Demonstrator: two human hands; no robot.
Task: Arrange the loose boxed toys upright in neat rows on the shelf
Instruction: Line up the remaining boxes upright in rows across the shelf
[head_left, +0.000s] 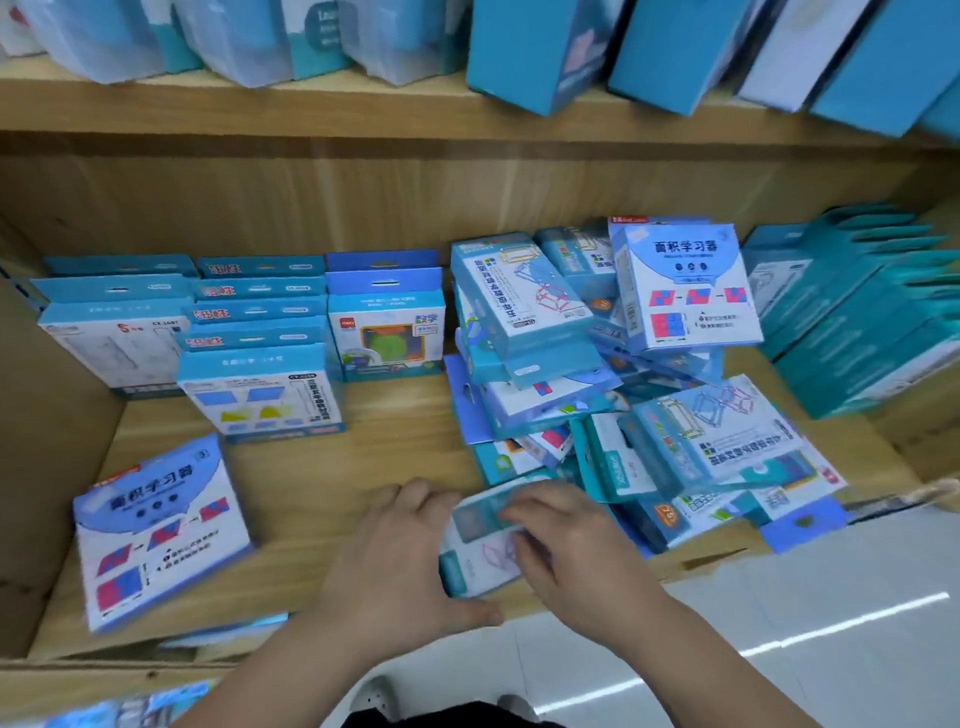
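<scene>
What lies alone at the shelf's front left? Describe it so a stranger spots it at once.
On the lower wooden shelf, look left of the jumbled heap of boxes and in front of the upright rows. One white-and-blue box with pink and blue squares sits there alone, unlike its twin atop the heap.

You have 3 upright rows at the back left of the lower shelf (363, 467): 3 boxes show in the left row (111, 338), 5 in the middle row (260, 384), 3 in the right row (387, 338). 2 pink-and-blue-square boxes are plain to see: 1 front-left box (161, 530) and 1 pile-top box (685, 291). The pile (623, 415) toward the right end overlaps too much to count. Your 2 hands, left hand (400, 551) and right hand (576, 545), are on 1 small box (478, 540) at the front edge.
</scene>
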